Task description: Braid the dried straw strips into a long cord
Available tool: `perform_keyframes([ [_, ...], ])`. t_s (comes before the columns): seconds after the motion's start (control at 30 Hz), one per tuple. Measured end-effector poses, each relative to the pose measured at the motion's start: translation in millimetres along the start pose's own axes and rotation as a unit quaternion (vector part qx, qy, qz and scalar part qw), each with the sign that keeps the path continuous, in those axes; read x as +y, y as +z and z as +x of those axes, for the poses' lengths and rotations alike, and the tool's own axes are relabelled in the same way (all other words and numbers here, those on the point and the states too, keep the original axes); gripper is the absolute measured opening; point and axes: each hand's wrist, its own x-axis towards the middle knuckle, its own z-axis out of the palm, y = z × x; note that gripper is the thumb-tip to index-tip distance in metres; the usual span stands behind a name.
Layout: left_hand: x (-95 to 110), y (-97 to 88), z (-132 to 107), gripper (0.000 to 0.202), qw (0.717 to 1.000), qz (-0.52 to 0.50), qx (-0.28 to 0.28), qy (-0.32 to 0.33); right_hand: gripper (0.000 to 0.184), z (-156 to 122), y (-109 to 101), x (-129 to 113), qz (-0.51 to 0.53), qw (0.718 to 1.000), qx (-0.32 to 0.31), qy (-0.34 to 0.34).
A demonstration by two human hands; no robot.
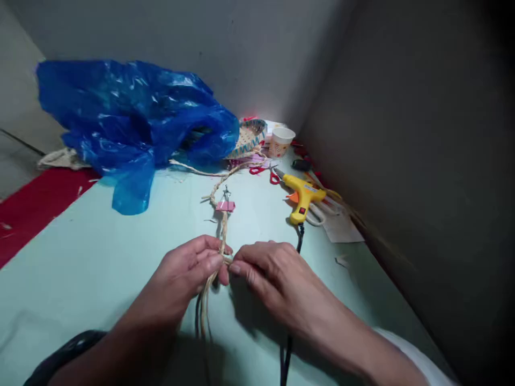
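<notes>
A tan braided cord (224, 228) runs up the table, pinched near its top by a pink binder clip (226, 206). My left hand (197, 262) grips the braid between thumb and fingers, just where it parts into loose strands (206, 308) that hang down toward me. Close against it on the right, my right hand (265, 268) pinches a strand between thumb and forefinger. Beyond the clip the cord bends up and away to the back, with a small knot (212, 198) beside the clip.
A yellow glue gun (303, 195) lies at the right, its black cable running toward me. Red-handled scissors (267, 172) sit near its nozzle. A large blue plastic bag (140, 112), a woven basket (250, 138) and a paper cup (281, 140) stand along the back by the wall.
</notes>
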Motion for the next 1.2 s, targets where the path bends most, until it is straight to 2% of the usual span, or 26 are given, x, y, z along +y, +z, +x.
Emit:
perform_keyframes([
  [0.2, 1, -1.0, -2, 0.021, 0.999, 0.004, -0.002, -0.051, 0.03, -3, -8, -1, 0.014, 0.999, -0.022, 0.038],
  [0.5, 1, 1.6, 0, 0.022, 0.998, -0.039, -0.004, -0.04, 0.029, -2, -2, 5, -0.016, 0.999, -0.029, 0.03],
  [0.67, -2, -0.9, 1, 0.027, 0.996, -0.067, -0.019, -0.06, 0.023, -2, 8, 6, 0.009, 1.0, -0.018, -0.01],
  [0.83, -3, -0.6, 1, 0.027, 0.996, -0.086, -0.003, -0.031, 0.021, 2, 14, 5, -0.018, 0.997, 0.011, -0.069],
  [1.03, 1, 5.5, 0, 0.02, 0.994, -0.109, 0.017, -0.024, 0.024, 18, 6, 11, 0.117, 0.989, 0.082, 0.032],
  [1.1, 1, 7.5, 0, 0.017, 0.995, -0.093, 0.02, -0.009, 0.021, 25, 11, 14, 0.209, 0.975, 0.074, 0.03],
  [1.2, 0, 7.6, -1, 0.021, 0.999, -0.014, 0.037, -0.005, 0.016, 33, 21, 15, 0.349, 0.935, 0.056, 0.035],
])
